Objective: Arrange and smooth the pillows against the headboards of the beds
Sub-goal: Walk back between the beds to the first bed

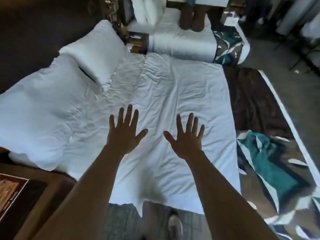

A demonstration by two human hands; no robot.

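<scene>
A shoe (174,224) stands on the floor at the foot of the frame, just short of the near bed (173,87). Both bare forearms reach out over its creased white sheet. The left hand (124,130) and right hand (185,135) are side by side, palms down, holding nothing. The fingers (129,113) of each are straight and spread wide. Whether the palms rest on the sheet or hang just above it cannot be told.

At lower left a brown table (43,187) carries a dark, flat printed thing, cut off by the frame edge. At right a teal and brown patterned runner (270,161) lies rumpled across the foot of the near bed.

The near bed's two white pillows lie in a row along its left end, against the dark headboard (26,32). The nearer pillow (39,94) is large, soft and wrinkled. The farther pillow (93,52) is plumper, overlaps it, and shows a dark slit at its open end.

Beyond, a dark nightstand (138,42) stands between the beds; what is on it is too blurred to name. The far bed (181,37) is white with its own patterned runner. On it two white far pillows (145,11) stand upright at its head, cut off by the top edge. Two brown bolsters (192,18) lie beside them.
</scene>
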